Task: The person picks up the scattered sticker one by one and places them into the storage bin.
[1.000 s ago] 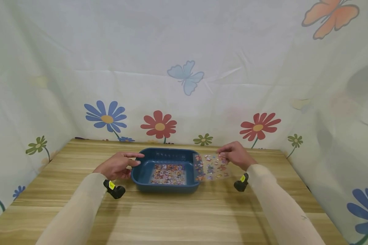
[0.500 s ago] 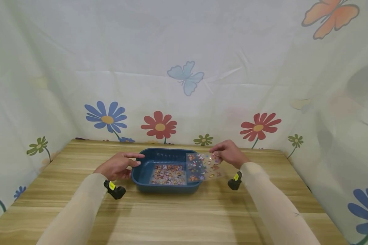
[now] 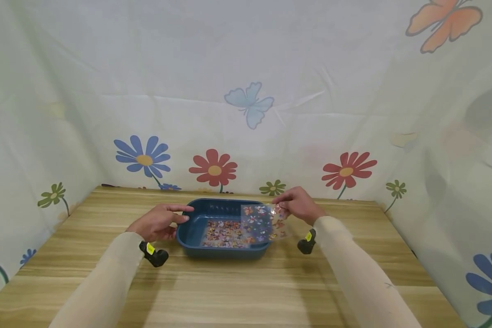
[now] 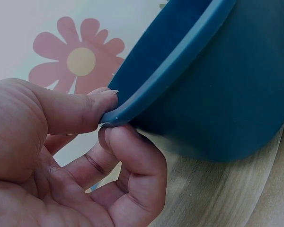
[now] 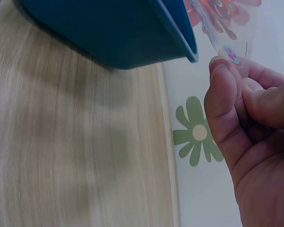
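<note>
A dark blue rectangular tub [image 3: 221, 253] stands on the wooden table. My left hand [image 3: 157, 222] pinches its left rim, thumb on the inside and curled fingers beneath the lip, as the left wrist view [image 4: 85, 142] shows up close. Between thumb and fingers, my right hand [image 3: 301, 205] pinches the right edge of a clear sticker sheet [image 3: 256, 223] with small colourful cartoon figures. The sheet is held over the tub's right side and overlaps its rim in the head view. Inside, on the tub's floor, lies another colourful sticker sheet [image 3: 223, 233], its right part covered by the held one.
The wood-grain table [image 3: 229, 291] extends toward me and to both sides of the tub. Behind it hangs a pale cloth [image 3: 180, 114] printed with flowers and butterflies, which also closes in the left and right sides.
My right hand has moved left, carrying the sticker sheet further over the tub. The left hand keeps its grip on the rim, and the tub has stayed in place.
</note>
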`<action>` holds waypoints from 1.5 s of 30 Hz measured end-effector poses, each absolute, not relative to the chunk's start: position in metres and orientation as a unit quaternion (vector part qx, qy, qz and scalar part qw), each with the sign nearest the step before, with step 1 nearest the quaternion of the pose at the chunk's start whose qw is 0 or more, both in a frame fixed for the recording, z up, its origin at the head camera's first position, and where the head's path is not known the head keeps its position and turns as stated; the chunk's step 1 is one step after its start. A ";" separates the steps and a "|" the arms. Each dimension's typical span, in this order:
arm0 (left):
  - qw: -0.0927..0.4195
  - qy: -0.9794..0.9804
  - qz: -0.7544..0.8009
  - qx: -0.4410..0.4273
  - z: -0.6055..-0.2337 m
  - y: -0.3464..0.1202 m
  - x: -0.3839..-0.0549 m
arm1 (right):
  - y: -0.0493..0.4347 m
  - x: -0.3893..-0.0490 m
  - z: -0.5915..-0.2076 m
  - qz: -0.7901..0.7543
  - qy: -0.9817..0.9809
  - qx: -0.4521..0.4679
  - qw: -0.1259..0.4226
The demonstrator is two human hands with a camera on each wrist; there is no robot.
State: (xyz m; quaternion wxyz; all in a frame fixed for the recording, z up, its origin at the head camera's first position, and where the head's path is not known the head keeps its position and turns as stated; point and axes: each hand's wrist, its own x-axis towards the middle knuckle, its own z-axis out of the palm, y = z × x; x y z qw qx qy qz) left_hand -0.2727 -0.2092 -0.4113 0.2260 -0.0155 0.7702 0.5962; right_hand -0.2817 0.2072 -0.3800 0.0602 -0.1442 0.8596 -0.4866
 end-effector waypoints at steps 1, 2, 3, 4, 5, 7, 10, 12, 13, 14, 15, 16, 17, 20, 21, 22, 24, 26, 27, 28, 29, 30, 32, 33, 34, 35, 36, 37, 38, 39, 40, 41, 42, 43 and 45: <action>0.226 0.770 0.597 -0.016 -0.411 -0.209 -0.273 | 0.206 -0.282 -0.379 -0.485 0.860 -0.147 0.061; 0.226 0.770 0.597 -0.015 -0.411 -0.209 -0.273 | 0.204 -0.282 -0.378 -0.484 0.861 -0.147 0.062; 0.226 0.769 0.597 -0.015 -0.412 -0.210 -0.272 | 0.202 -0.282 -0.378 -0.483 0.860 -0.150 0.063; 0.226 0.769 0.598 -0.015 -0.411 -0.210 -0.272 | 0.201 -0.282 -0.377 -0.481 0.861 -0.152 0.063; 0.226 0.769 0.598 -0.014 -0.411 -0.210 -0.272 | 0.199 -0.282 -0.376 -0.480 0.861 -0.153 0.064; 0.227 0.769 0.597 -0.013 -0.411 -0.210 -0.272 | 0.197 -0.282 -0.375 -0.478 0.862 -0.160 0.064; 0.226 0.771 0.596 -0.014 -0.410 -0.209 -0.271 | 0.193 -0.284 -0.375 -0.481 0.859 -0.164 0.066; 0.226 0.771 0.595 -0.015 -0.409 -0.209 -0.271 | 0.191 -0.286 -0.375 -0.484 0.856 -0.167 0.068; 0.225 0.771 0.595 -0.016 -0.409 -0.209 -0.271 | 0.190 -0.287 -0.375 -0.487 0.854 -0.167 0.070; 0.226 0.771 0.595 -0.016 -0.409 -0.209 -0.270 | 0.189 -0.287 -0.375 -0.489 0.853 -0.169 0.072; 0.226 0.770 0.596 -0.016 -0.409 -0.209 -0.270 | 0.188 -0.288 -0.375 -0.491 0.851 -0.170 0.074; 0.226 0.769 0.597 -0.016 -0.409 -0.209 -0.270 | 0.186 -0.289 -0.375 -0.494 0.849 -0.170 0.076; 0.227 0.769 0.597 -0.016 -0.409 -0.209 -0.270 | 0.185 -0.289 -0.375 -0.497 0.848 -0.170 0.078; 0.227 0.767 0.599 -0.016 -0.409 -0.209 -0.270 | 0.180 -0.290 -0.374 -0.501 0.844 -0.172 0.082; 0.228 0.766 0.600 -0.016 -0.409 -0.209 -0.270 | 0.178 -0.289 -0.374 -0.503 0.843 -0.171 0.083; 0.228 0.766 0.601 -0.017 -0.409 -0.209 -0.270 | 0.177 -0.289 -0.373 -0.504 0.843 -0.170 0.083; 0.228 0.765 0.602 -0.020 -0.409 -0.209 -0.270 | 0.173 -0.288 -0.371 -0.506 0.841 -0.168 0.085; 0.230 0.765 0.601 -0.018 -0.409 -0.209 -0.270 | 0.170 -0.288 -0.370 -0.506 0.842 -0.167 0.086; 0.231 0.765 0.601 -0.019 -0.409 -0.209 -0.270 | 0.169 -0.288 -0.369 -0.506 0.842 -0.163 0.088; 0.231 0.765 0.601 -0.022 -0.409 -0.209 -0.270 | 0.167 -0.288 -0.369 -0.506 0.843 -0.161 0.089; 0.231 0.765 0.601 -0.023 -0.408 -0.209 -0.270 | 0.166 -0.288 -0.369 -0.505 0.843 -0.161 0.091; 0.230 0.765 0.601 -0.025 -0.408 -0.209 -0.270 | 0.165 -0.288 -0.370 -0.503 0.844 -0.160 0.093; 0.231 0.766 0.599 -0.025 -0.408 -0.209 -0.270 | 0.162 -0.289 -0.370 -0.501 0.845 -0.160 0.096; 0.232 0.767 0.598 -0.022 -0.408 -0.209 -0.270 | 0.160 -0.289 -0.370 -0.502 0.844 -0.159 0.098; 0.232 0.767 0.598 -0.024 -0.408 -0.209 -0.270 | 0.159 -0.289 -0.370 -0.502 0.844 -0.161 0.100; 0.232 0.768 0.597 -0.023 -0.408 -0.209 -0.269 | 0.157 -0.290 -0.371 -0.503 0.843 -0.163 0.101; 0.232 0.768 0.597 -0.022 -0.408 -0.209 -0.270 | 0.156 -0.290 -0.370 -0.504 0.842 -0.162 0.102; 0.233 0.768 0.596 -0.021 -0.408 -0.209 -0.270 | 0.154 -0.289 -0.370 -0.505 0.842 -0.163 0.103; 0.233 0.767 0.598 -0.024 -0.408 -0.209 -0.270 | 0.153 -0.290 -0.371 -0.504 0.842 -0.165 0.104; 0.233 0.765 0.600 -0.027 -0.408 -0.209 -0.270 | 0.152 -0.290 -0.371 -0.503 0.842 -0.166 0.105; 0.233 0.764 0.601 -0.027 -0.408 -0.208 -0.270 | 0.150 -0.290 -0.371 -0.503 0.841 -0.166 0.106; 0.234 0.764 0.601 -0.023 -0.407 -0.208 -0.270 | 0.149 -0.291 -0.371 -0.503 0.842 -0.166 0.107; 0.235 0.763 0.602 -0.024 -0.408 -0.208 -0.270 | 0.147 -0.291 -0.371 -0.502 0.842 -0.167 0.107; 0.237 0.762 0.602 -0.021 -0.408 -0.209 -0.270 | 0.146 -0.292 -0.372 -0.500 0.843 -0.168 0.108; 0.237 0.762 0.603 -0.019 -0.408 -0.209 -0.270 | 0.144 -0.292 -0.372 -0.497 0.845 -0.167 0.109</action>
